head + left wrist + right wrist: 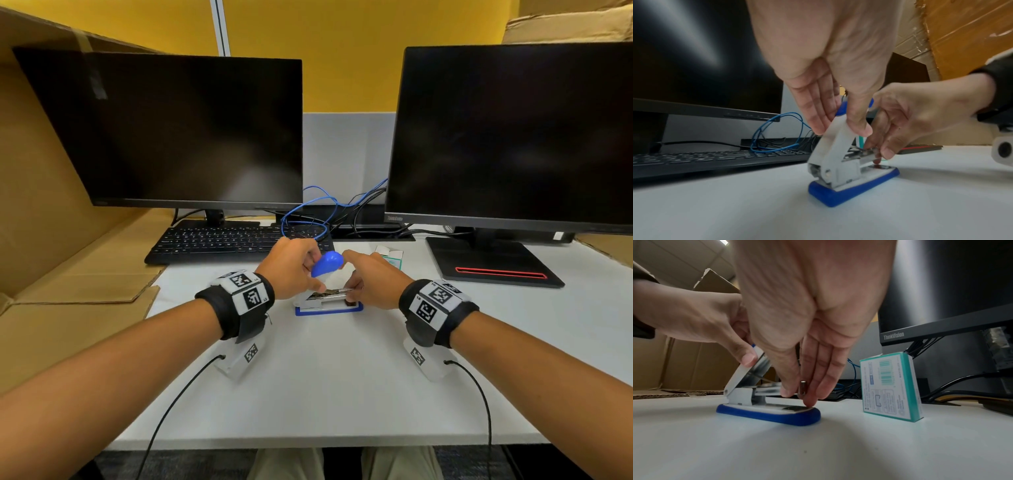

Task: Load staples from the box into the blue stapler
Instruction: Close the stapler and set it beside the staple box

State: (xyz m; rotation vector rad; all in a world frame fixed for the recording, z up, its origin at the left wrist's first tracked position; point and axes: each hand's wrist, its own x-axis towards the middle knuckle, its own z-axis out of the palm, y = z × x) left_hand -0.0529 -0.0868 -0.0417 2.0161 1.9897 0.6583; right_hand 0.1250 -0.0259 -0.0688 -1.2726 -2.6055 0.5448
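stapler (328,297) on worktop (325,383), near box (892,388) | left grip (830,104) pinches lid up | right grip (807,369) pinches staples (802,387) at the tray | we risk misaligned staples jamming, or lid slipping shut

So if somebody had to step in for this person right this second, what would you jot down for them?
Left hand: holds the blue stapler's lid tilted up.
Right hand: pinches a staple strip at the front of the open metal channel.
Staple box: upright on the desk, right of the stapler.
Done: stapler opened, strip fetched.
Left: seat the strip, close the lid.
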